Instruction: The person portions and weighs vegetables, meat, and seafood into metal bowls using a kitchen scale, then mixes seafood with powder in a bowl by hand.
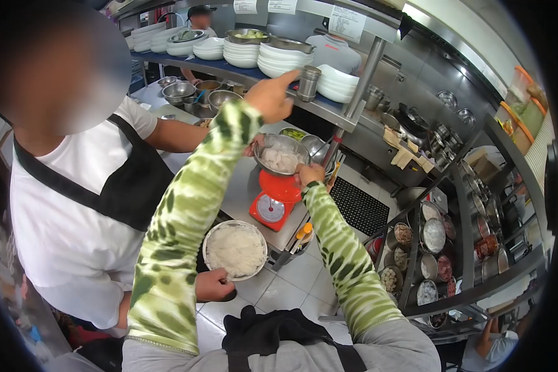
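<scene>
My left hand [271, 98] is raised towards the shelf, index finger stretched out beside a metal shaker [309, 84]. It holds nothing that I can see; whether the fingertip touches the shaker, I cannot tell. My right hand [309, 174] is closed on the rim of a metal bowl [266, 168] of pale, whitish pieces [281, 159]. Beneath that bowl stands a red kitchen scale [271, 209] with a round dial. A co-worker's hand [252, 146] is at the bowl's far left side. The co-worker's other hand [215, 286] holds a bowl of white, flaky food [236, 250].
Stacked white bowls [285, 62] line the shelf in front. A co-worker in a black apron [136, 173] stands close on my left. To the right is a metal rack [521, 285] near several food-filled pans. A shelf post [363, 84] rises beside the stacks.
</scene>
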`<act>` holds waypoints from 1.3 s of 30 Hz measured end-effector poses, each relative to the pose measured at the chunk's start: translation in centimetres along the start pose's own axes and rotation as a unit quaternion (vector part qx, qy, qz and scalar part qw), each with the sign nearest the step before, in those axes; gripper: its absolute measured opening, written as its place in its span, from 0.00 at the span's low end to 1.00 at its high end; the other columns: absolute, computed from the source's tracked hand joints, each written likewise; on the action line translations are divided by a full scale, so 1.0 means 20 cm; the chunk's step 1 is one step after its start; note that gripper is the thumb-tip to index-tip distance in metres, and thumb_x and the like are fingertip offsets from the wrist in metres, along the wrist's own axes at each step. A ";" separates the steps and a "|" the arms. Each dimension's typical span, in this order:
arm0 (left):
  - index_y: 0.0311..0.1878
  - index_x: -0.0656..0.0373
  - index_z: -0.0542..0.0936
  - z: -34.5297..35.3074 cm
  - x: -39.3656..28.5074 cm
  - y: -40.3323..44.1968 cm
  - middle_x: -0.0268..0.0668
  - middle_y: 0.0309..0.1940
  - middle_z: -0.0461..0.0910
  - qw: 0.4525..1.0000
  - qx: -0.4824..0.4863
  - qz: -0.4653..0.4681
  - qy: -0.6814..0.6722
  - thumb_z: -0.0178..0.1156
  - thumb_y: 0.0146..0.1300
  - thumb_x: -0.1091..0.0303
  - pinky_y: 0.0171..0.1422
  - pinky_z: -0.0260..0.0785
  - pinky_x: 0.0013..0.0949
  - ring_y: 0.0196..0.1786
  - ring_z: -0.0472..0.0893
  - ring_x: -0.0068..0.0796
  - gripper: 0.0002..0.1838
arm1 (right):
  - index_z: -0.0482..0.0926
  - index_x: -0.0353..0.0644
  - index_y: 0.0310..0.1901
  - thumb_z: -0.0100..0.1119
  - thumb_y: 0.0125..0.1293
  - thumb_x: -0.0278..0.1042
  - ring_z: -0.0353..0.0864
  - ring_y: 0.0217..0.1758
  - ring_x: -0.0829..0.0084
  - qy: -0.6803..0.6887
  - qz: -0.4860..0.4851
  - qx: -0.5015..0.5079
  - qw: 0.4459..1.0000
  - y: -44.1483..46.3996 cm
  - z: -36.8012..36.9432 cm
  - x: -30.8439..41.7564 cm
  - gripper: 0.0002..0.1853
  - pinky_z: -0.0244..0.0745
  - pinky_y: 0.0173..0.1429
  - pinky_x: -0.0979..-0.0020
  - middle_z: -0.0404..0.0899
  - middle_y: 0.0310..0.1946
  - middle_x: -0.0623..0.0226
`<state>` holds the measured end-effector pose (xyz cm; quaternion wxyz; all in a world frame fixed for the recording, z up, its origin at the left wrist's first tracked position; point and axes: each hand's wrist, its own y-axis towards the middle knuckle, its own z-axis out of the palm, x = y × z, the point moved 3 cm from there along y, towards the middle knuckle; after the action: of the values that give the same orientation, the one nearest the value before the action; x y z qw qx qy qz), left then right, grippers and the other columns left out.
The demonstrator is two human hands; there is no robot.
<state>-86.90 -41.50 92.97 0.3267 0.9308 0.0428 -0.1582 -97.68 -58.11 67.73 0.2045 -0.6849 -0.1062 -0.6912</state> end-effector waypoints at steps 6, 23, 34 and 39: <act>0.74 0.56 0.55 -0.01 -0.21 0.40 0.54 0.40 0.83 0.991 0.027 -0.026 0.130 0.59 0.53 0.70 0.52 0.74 0.51 0.46 0.83 0.55 0.43 | 0.76 0.32 0.34 0.55 0.53 0.22 0.73 0.16 0.74 0.134 0.016 -0.004 0.991 -0.24 -0.09 -0.08 0.07 0.66 0.19 0.74 0.75 0.19 0.64; 0.49 0.62 0.78 0.08 -0.11 0.62 0.52 0.38 0.84 0.985 -0.053 0.048 0.158 0.58 0.54 0.70 0.47 0.76 0.44 0.40 0.83 0.49 0.18 | 0.76 0.37 0.42 0.52 0.56 0.21 0.68 0.14 0.78 0.132 -0.045 -0.015 0.990 -0.29 -0.27 -0.13 0.11 0.78 0.21 0.68 0.71 0.20 0.70; 0.49 0.61 0.82 0.39 0.18 0.13 0.54 0.43 0.82 0.979 0.044 0.137 0.147 0.57 0.52 0.68 0.54 0.74 0.46 0.48 0.82 0.50 0.19 | 0.76 0.36 0.42 0.52 0.57 0.20 0.66 0.15 0.77 0.140 0.025 -0.005 0.990 -0.22 -0.14 -0.15 0.11 0.83 0.34 0.58 0.69 0.19 0.69; 0.61 0.54 0.78 0.58 0.32 -0.02 0.56 0.56 0.77 0.976 0.178 0.006 0.122 0.63 0.54 0.64 0.61 0.71 0.43 0.56 0.79 0.51 0.27 | 0.77 0.35 0.44 0.53 0.55 0.21 0.69 0.15 0.78 0.157 0.027 0.021 0.987 -0.19 -0.12 -0.21 0.13 0.81 0.27 0.64 0.72 0.21 0.68</act>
<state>-84.09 -48.58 82.09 0.1492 0.9866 0.0476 -0.0462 -101.66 -55.11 63.95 0.2518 -0.5665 -0.0686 -0.7817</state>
